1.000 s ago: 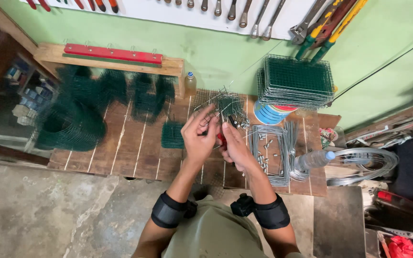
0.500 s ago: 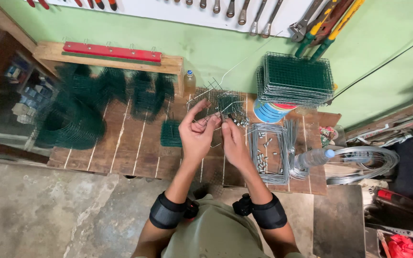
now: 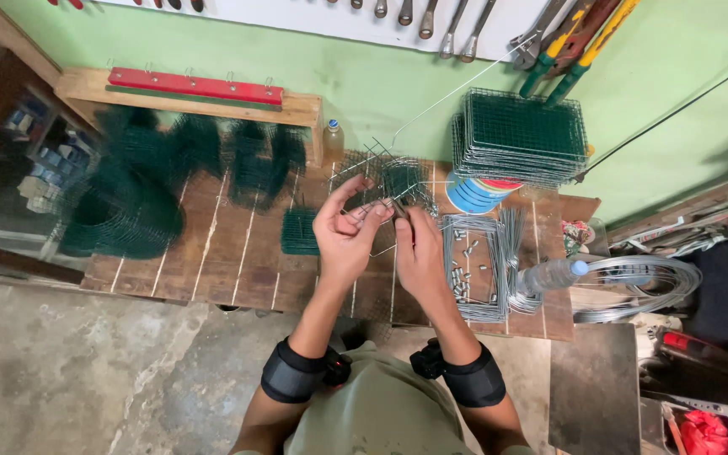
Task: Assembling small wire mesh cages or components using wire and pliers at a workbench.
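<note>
Two sets of fingertips meet on one thin wire piece [image 3: 378,206]: your left hand [image 3: 343,240] pinches it, your right hand [image 3: 419,253] closes narrowly beside it. Since a second ago the red-handled tool has gone from your right hand, so the work is now bare-fingered. The bare grey wire hangs above the wooden bench [image 3: 212,261], just before the stacked green mesh panels [image 3: 520,135].

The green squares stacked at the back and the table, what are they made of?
The stack of green mesh panels looks like wire grid, probably metal with a green coating: thin crossing strands you can see through. The workbench looks like bare, worn wood: brown planks with gaps between them. The piece in the left hand and right hand seems thin grey wire, likely uncoated metal.
</note>
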